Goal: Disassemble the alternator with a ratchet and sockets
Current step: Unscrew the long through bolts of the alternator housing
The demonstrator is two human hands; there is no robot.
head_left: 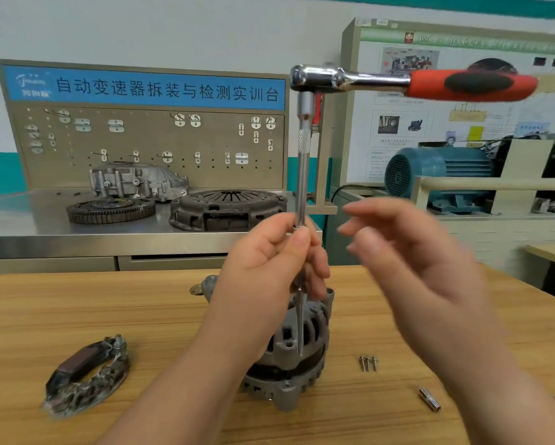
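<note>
Head view: a wooden bench [77, 309] in front, with a steel worktop [28, 220] and a pegboard [147, 136] behind it.
Alternator [289, 358]: stands near the middle of the bench, partly hidden by the left wrist. Its grey ribbed housing faces up.
Ratchet [398, 80]: held high above the alternator. Its chrome head sits on top of the bar, and its red and black handle points level toward the right. No hand is on the handle.
Extension bar [302, 175]: upright, running from the ratchet head down through the left hand. Its thin lower end meets the top of the alternator housing beside a round hole. I cannot tell what it seats on there.
Left hand [269, 261]: clenched round the lower part of the extension bar, with the fingers curled behind it and the thumb pressed along the front. It alone steadies the tool.
Right hand [423, 252]: blurred, and just to the right of the bar. Its fingers are loose and spread, it grasps nothing, and it is well below the ratchet handle.
Bolts [368, 362]: a small cluster lying on the bench to the right of the alternator.
Socket [429, 398]: lies loose on its side nearer the front right corner of the bench.
Removed part [86, 377]: a dark curved piece with metal fins, toward the front left of the bench.
Steel worktop: carries a toothed flywheel [110, 210], a clutch cover [228, 208] and a grey casting [138, 181].
Blue motor [436, 175]: on a stand at the far right.
</note>
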